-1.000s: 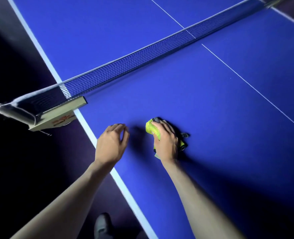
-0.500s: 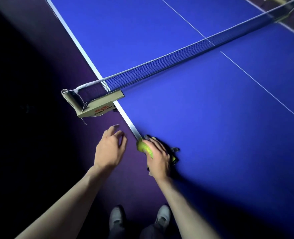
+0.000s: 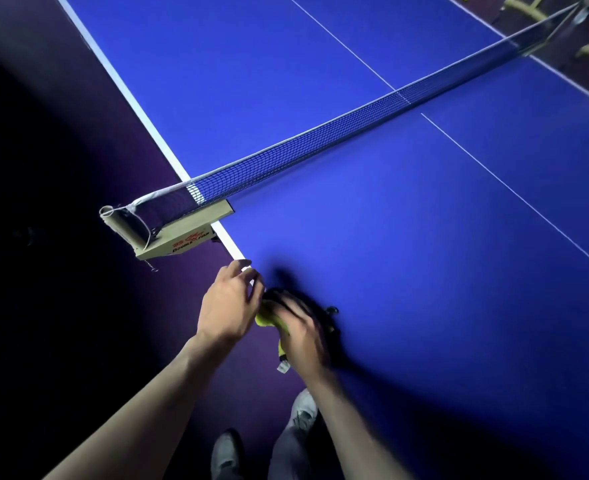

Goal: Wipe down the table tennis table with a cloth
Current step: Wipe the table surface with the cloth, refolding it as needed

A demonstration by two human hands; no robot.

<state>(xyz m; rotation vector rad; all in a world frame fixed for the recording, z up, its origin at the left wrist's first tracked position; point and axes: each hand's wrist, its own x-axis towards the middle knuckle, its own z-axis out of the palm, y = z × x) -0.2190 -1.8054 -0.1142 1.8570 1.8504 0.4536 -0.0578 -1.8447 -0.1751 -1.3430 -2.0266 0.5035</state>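
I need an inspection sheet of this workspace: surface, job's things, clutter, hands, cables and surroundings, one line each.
Surface: blue table tennis table with white lines; black net stretched across.
Job's things: crumpled yellow-green cloth at the near white edge, motion-blurred.
Clutter: nothing seen.
Hands: right hand holds the cloth on the table; left hand beside it at the edge, fingers loosely curled, holding nothing.
Cables: nothing seen.
Surroundings: beige net clamp, dark purple floor, grey shoes.
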